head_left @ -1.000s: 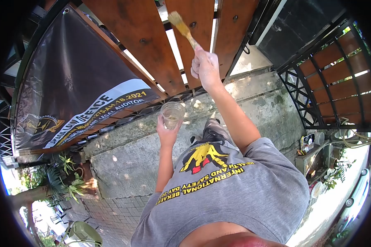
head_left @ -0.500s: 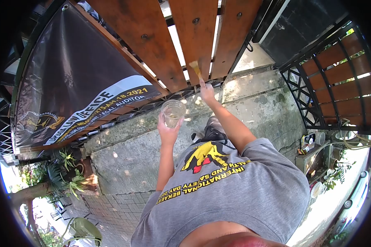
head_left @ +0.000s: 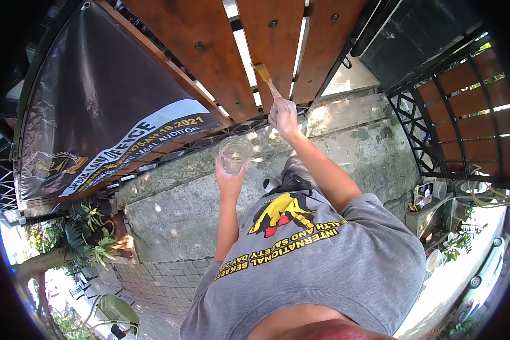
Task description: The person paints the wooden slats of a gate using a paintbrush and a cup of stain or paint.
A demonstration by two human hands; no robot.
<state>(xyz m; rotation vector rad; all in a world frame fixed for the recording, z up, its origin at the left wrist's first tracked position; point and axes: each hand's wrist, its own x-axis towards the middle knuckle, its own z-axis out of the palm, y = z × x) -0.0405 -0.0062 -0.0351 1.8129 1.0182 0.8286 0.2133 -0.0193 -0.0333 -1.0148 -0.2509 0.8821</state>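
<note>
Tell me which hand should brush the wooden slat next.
Right: the right hand grips the brush, its bristles on the slat, while the left hand holds the cup lower down.

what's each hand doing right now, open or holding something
Left hand: closed around a clear plastic cup.
Right hand: closed on a paintbrush, bristles against a wooden fence plank.

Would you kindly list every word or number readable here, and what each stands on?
"INTERNATIONAL": grey T-shirt.
"HEALTH AND": T-shirt.
"SAFETY DAY 20", cut off: T-shirt.
"BEKAER", cut off: T-shirt.
"LAW OFFICE": black banner.
"18.2021": banner.
"LEGAL AUDITOR": banner.
Other banner print is too blurred; cup and brush show none.
</note>
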